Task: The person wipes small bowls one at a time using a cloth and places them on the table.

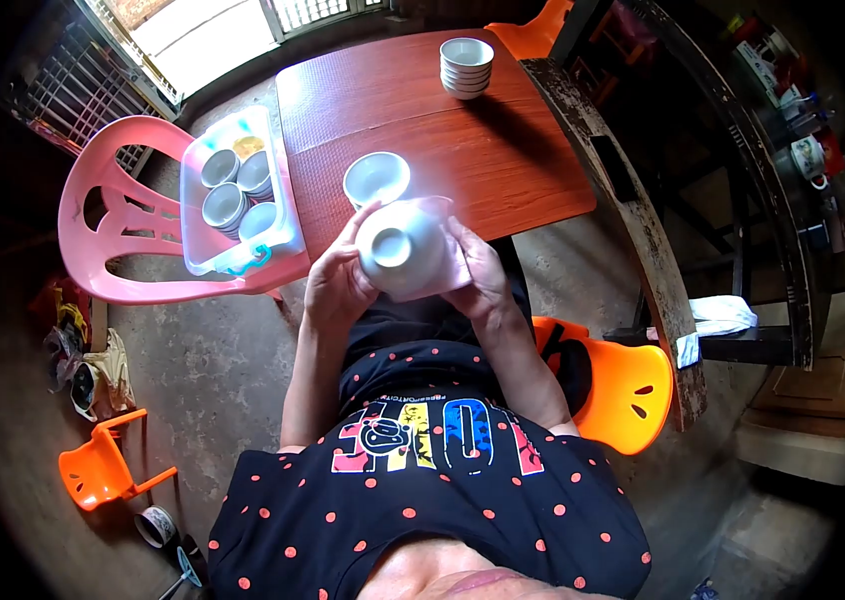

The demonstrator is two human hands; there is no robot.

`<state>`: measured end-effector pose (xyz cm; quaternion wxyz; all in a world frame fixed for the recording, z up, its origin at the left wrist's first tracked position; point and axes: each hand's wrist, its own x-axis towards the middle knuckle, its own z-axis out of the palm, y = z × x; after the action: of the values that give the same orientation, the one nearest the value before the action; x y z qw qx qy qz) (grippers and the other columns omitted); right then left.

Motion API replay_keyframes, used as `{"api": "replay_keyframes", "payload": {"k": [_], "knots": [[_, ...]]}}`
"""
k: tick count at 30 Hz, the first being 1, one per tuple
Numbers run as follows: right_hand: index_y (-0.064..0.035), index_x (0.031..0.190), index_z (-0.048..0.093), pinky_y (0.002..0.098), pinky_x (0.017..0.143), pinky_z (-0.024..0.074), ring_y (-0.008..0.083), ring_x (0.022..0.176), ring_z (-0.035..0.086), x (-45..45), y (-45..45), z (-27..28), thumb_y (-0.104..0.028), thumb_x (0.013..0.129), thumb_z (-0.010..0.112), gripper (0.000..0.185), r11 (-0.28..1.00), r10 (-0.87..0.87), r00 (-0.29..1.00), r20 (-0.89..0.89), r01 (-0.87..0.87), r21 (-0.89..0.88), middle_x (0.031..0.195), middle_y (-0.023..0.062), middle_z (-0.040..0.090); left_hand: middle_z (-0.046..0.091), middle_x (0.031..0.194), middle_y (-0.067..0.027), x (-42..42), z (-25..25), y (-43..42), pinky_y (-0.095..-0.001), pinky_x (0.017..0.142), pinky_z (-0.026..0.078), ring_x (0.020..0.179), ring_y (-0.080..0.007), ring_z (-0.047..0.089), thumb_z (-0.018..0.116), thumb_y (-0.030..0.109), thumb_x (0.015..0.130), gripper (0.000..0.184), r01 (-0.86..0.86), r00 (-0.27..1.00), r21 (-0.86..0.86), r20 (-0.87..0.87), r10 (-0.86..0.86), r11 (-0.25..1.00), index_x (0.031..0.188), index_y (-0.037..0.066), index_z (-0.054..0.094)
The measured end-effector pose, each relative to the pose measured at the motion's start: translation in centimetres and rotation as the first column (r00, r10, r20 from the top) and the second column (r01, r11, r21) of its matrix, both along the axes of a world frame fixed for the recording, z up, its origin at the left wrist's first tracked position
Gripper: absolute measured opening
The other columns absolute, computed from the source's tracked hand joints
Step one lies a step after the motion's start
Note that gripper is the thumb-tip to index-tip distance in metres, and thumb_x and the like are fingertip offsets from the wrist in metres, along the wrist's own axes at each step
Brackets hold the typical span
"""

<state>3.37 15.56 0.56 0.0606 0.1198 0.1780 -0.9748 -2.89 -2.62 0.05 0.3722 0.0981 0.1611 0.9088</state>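
Observation:
A white bowl (405,250) is held between both hands in front of my body, its base with the foot ring facing up toward me. My left hand (337,282) grips the bowl's left side with fingers and thumb. My right hand (481,270) presses a pale pink cloth (449,276) against the bowl's right side. Just beyond the held bowl, another white bowl (377,178) stands upright near the table's front edge. A stack of several white bowls (467,70) rises at the far right of the reddish-brown table (363,100).
On a pink chair (123,215) left of the table rests a clear plastic bin (293,235) with several stacks of bowls. An orange chair (628,395) is at my right, and a small orange chair (98,470) at lower left. A worn wooden bench (633,220) runs along the right.

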Motion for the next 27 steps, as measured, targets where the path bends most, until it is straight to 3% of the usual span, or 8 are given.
{"api": "replay_keyframes", "payload": {"k": [4, 7, 10, 12, 18, 20, 23, 27], "knots": [[-0.0024, 0.126, 0.044, 0.0366, 0.091, 0.0477, 0.0205, 0.105, 0.056, 0.2, -0.6, -0.1, -0.027, 0.101, 0.031, 0.037, 0.997, -0.074, 0.995, 0.063, 0.073, 0.005, 0.115, 0.0118, 0.056, 0.034, 0.134, -0.0136, 0.6, 0.9, 1.1, -0.0395, 0.102, 0.037, 0.12, -0.0283, 0.043, 0.061, 0.016, 0.077, 0.064, -0.334, 0.865, -0.547, -0.502, 0.019, 0.768, 0.136, 0.011, 0.038], [-0.0016, 0.118, 0.049, 0.0333, 0.079, 0.0474, 0.0188, 0.096, 0.058, 0.8, -2.0, 0.0, -0.024, 0.099, 0.035, 0.032, 0.947, -0.061, 0.996, -0.068, 0.079, 0.31, 0.107, 0.0123, 0.058, 0.045, 0.122, -0.0121, 2.2, 1.0, 2.2, -0.0386, 0.103, 0.033, 0.12, -0.0265, 0.042, 0.076, 0.027, 0.067, 0.068, -0.738, 0.59, -0.547, -0.807, -0.014, 0.395, 0.126, 0.007, 0.048], [0.0012, 0.102, 0.058, 0.0305, 0.06, 0.0458, 0.0188, 0.077, 0.061, 2.7, -3.2, -0.1, -0.014, 0.095, 0.045, 0.021, 0.353, 0.274, 0.884, -0.379, 0.274, 0.895, 0.09, 0.0142, 0.061, 0.057, 0.111, -0.0145, 2.4, 1.1, 2.5, -0.0355, 0.09, 0.047, 0.098, -0.0247, 0.059, 0.067, 0.029, 0.076, 0.061, -0.349, 0.934, -0.3, -0.19, 0.303, 0.888, 0.123, -0.003, 0.045], [0.0034, 0.095, 0.059, 0.0311, 0.059, 0.0479, 0.0238, 0.071, 0.062, 3.5, -5.0, 0.1, -0.003, 0.089, 0.051, 0.012, -0.287, 0.418, 0.697, -0.583, 0.71, 0.643, 0.082, 0.0158, 0.06, 0.057, 0.112, -0.0185, 2.0, 1.2, 1.3, -0.0372, 0.088, 0.048, 0.099, -0.0273, 0.059, 0.055, 0.033, 0.082, 0.056, -0.195, 0.98, -0.276, -0.096, 0.175, 0.941, 0.123, -0.004, 0.045], [0.0013, 0.1, 0.056, 0.0405, 0.072, 0.0496, 0.0343, 0.082, 0.061, 2.7, -4.5, 0.6, -0.001, 0.084, 0.055, 0.016, -0.122, 0.483, 0.684, -0.546, 0.671, 0.732, 0.085, 0.0184, 0.06, 0.06, 0.107, -0.025, 0.7, 1.0, 0.9, -0.0493, 0.088, 0.048, 0.095, -0.0336, 0.062, 0.04, 0.044, 0.088, 0.061, 0.169, 0.97, 0.109, 0.155, -0.185, 0.98, 0.12, -0.007, 0.049], [0.0011, 0.1, 0.056, 0.0405, 0.069, 0.0517, 0.035, 0.08, 0.064, 3.2, -5.3, 1.7, -0.003, 0.085, 0.056, 0.016, 0.118, 0.399, 0.732, -0.552, 0.556, 0.823, 0.086, 0.02, 0.061, 0.06, 0.107, -0.0255, 1.9, 2.6, 1.7, -0.0527, 0.092, 0.045, 0.097, -0.0346, 0.061, 0.042, 0.048, 0.086, 0.065, 0.009, 0.976, -0.17, 0.214, 0.028, 0.985, 0.119, -0.007, 0.05], [0.0023, 0.102, 0.055, 0.0402, 0.07, 0.0521, 0.034, 0.081, 0.064, 1.9, -4.9, 0.6, -0.003, 0.084, 0.056, 0.018, -0.124, 0.548, 0.599, -0.584, 0.748, 0.652, 0.087, 0.021, 0.061, 0.06, 0.107, -0.0241, 1.9, 2.1, 1.7, -0.0485, 0.095, 0.044, 0.1, -0.0349, 0.06, 0.043, 0.048, 0.086, 0.065, 0.049, 0.985, -0.186, 0.173, -0.016, 0.981, 0.117, -0.008, 0.052], [0.0027, 0.101, 0.055, 0.0383, 0.07, 0.0528, 0.0313, 0.081, 0.063, 0.7, -4.6, 0.2, -0.002, 0.082, 0.056, 0.02, -0.391, 0.511, 0.642, -0.572, 0.766, 0.51, 0.088, 0.021, 0.061, 0.063, 0.1, -0.0239, 0.6, -0.4, 1.3, -0.025, 0.051, 0.052, 0.083, -0.026, 0.065, 0.042, 0.041, 0.088, 0.056, -0.032, 0.975, -0.185, 0.213, 0.071, 0.982, 0.113, -0.008, 0.055]]}}
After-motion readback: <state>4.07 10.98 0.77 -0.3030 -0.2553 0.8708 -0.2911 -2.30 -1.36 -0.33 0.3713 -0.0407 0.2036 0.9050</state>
